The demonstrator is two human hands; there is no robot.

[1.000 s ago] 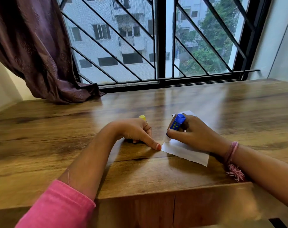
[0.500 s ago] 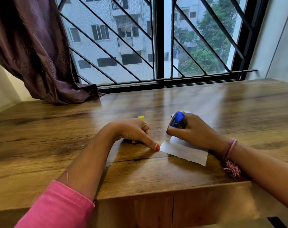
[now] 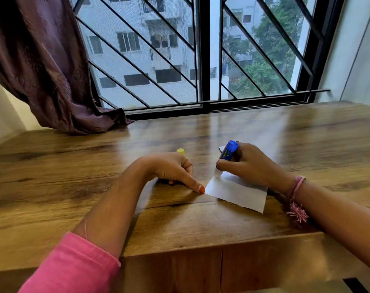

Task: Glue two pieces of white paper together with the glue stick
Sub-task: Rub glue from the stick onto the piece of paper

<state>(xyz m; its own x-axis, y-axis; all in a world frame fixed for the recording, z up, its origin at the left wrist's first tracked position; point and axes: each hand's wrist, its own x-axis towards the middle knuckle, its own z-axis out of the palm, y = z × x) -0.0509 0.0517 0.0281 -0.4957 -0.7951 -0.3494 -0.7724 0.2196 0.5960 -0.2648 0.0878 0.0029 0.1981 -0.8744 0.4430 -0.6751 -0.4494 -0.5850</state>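
the right hand (image 3: 251,166) grasps the blue glue stick (image 3: 227,154), tip on the thin, floppy white paper (image 3: 237,190) near the table (image 3: 74,187) edge; left hand (image 3: 173,170), fingers curled, pins its left corner, perhaps clutching the yellow cap (image 3: 180,151).

I'm seeing soft daylight from the window (image 3: 201,51) ahead, with a broad glare streak on the bench (image 3: 222,132). Faint shadows fall toward me under the arms. Wide-angle bowing at the edges; the pink sleeve (image 3: 72,269) is soft and blurred.

Paper (image 3: 237,192) partly hidden under right hand (image 3: 250,166)
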